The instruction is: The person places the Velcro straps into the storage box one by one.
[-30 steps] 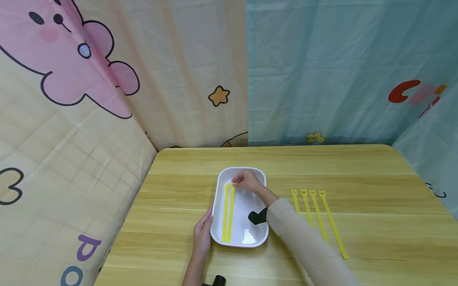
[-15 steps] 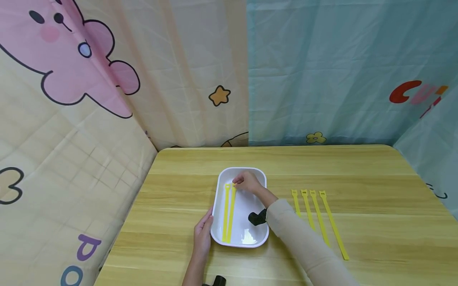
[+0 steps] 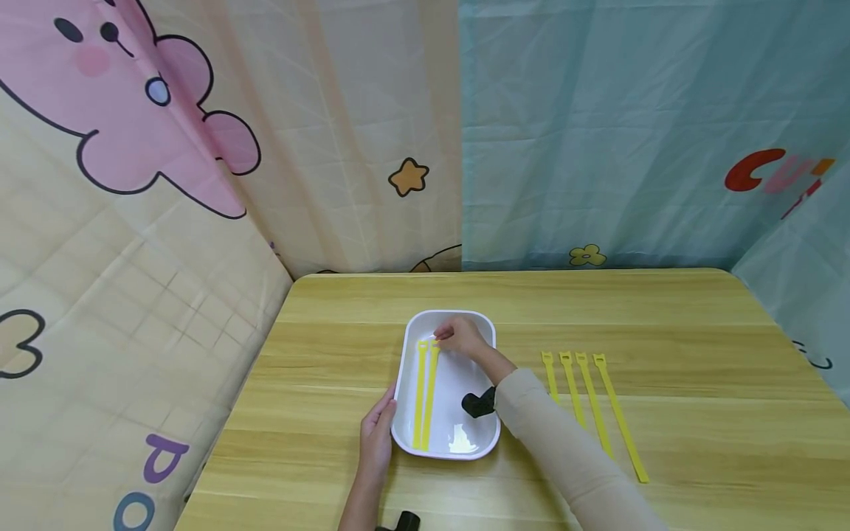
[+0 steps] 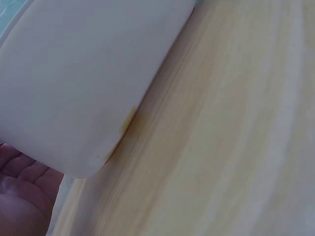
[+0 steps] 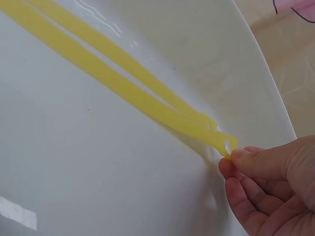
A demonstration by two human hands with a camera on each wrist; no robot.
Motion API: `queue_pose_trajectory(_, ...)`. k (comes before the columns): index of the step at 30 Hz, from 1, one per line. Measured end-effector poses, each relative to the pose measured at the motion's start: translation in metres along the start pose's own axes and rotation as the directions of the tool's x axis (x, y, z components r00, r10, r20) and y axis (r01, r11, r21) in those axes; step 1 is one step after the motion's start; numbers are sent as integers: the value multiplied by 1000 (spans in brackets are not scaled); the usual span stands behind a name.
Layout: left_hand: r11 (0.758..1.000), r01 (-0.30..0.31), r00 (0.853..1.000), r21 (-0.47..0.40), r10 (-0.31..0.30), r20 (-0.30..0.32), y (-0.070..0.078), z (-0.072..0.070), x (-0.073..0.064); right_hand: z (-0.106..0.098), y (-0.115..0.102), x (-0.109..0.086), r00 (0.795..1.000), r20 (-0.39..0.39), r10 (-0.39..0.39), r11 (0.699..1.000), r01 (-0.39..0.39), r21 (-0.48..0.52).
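Note:
A white tray stands on the table with two yellow hook-and-loop cable ties lying lengthwise in its left half. My right hand is over the tray's far end and pinches the slotted head of the right-hand cable tie between thumb and fingertips. Its head is slightly raised, casting a shadow. Beside it, the other cable tie lies flat, near enough that the heads almost meet in the right wrist view. My left hand rests along the tray's left outer side, fingers straight; the left wrist view hides its fingertips.
Several more yellow cable ties lie side by side on the wooden table, right of the tray, partly under my right sleeve. Printed curtains hang behind and beside the table.
The head of the pinched cable tie has shifted slightly right, away from the other one, with my right hand. My left hand and the tray stay nearly in place.

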State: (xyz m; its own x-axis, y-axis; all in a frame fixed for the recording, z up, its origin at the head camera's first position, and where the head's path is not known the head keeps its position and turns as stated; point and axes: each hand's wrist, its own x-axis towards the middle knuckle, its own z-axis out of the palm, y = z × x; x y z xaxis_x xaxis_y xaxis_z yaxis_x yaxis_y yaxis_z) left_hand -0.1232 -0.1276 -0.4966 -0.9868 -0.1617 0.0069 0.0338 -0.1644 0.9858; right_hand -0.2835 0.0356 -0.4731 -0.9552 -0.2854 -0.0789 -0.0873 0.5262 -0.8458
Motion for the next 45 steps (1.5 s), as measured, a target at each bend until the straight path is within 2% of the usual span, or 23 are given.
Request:
queue_pose_trajectory(9, 1000, 7, 1000, 1, -7, -11, 0, 0, 0, 1, 0, 1, 1000, -6, 23, 1000, -23, -4)
queue_pose_trajectory(17, 1000, 13, 1000, 26, -13, -5, -1, 0, -1, 0, 1, 1, 999, -38, -5, 999, 3, -53)
queue_pose_trajectory(23, 1000, 4, 1000, 21, -4, -2, 0, 1, 0, 0, 5, 4, 1000, -25, 10, 1000, -11, -23)
queue_pose_trajectory(24, 1000, 6, 1000, 13, -6, -3, 0, 2, 0, -1, 9, 6, 999, -28, -27, 1000, 26, -12)
queue_pose_trajectory(27, 1000, 5, 1000, 6, -5, -1, 1, 3, 1, -2, 10, 8, 1000, -30, -10, 1000, 10, 3)
queue_pose_trajectory(30, 1000, 6, 1000, 1, -6, 1, 2, 3, 1, -5, 7, 5, 998, -53, -20, 999, 22, 26)
queue_pose_trajectory(31, 1000, 4, 1000, 3, -4, 4, 2, 3, 1, -6, 2, 3, 998, -61, 9, 1000, -7, 30)
queue_pose_trajectory(39, 1000, 3, 1000, -2, -3, 9, 0, 2, 0, -25, -20, -13, 981, -171, -94, 986, 116, 121)
queue_pose_trajectory(45, 1000, 20, 1000, 4, -20, 3, -1, 0, 0, -42, -25, -22, 981, -173, -94, 981, 120, 149)
